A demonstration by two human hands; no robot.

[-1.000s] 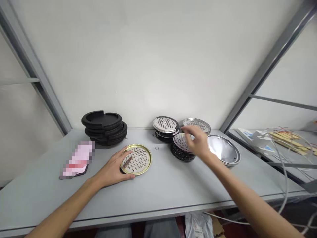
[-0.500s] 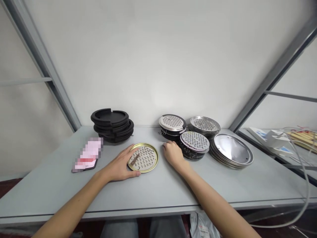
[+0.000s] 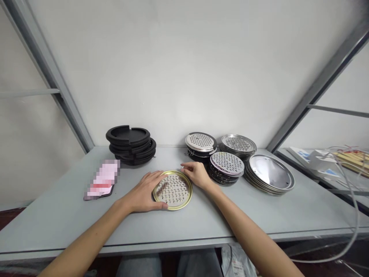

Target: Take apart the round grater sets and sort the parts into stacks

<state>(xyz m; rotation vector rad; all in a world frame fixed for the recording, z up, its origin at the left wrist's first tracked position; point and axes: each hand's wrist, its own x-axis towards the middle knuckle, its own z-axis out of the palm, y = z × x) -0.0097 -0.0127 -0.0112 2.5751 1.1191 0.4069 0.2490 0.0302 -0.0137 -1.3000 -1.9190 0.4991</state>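
A round grater plate (image 3: 174, 192) with raised teeth and a gold-coloured rim lies on the table, with a brownish streak on its left part. My left hand (image 3: 145, 194) wraps its left side, fingers on the far rim and thumb on the near rim. At the upper right edge of the plate is my right hand (image 3: 196, 174), its fingers pointing left and slightly apart from the thumb, close against the rim. Just right of that hand stands a stack of perforated discs (image 3: 227, 163).
Black round bases (image 3: 129, 138) are stacked at back left, near a phone (image 3: 102, 181) with a blurred screen. More grater plates (image 3: 201, 141) and rimmed graters (image 3: 238, 144) stand at the back. Shiny metal discs (image 3: 271, 173) are piled at right. A white cable (image 3: 356, 215) hangs over the right side.
The grater plate has slid right and slightly nearer with my left hand. My right hand has moved its fingers from a curled pose on the table to the plate's upper right edge.
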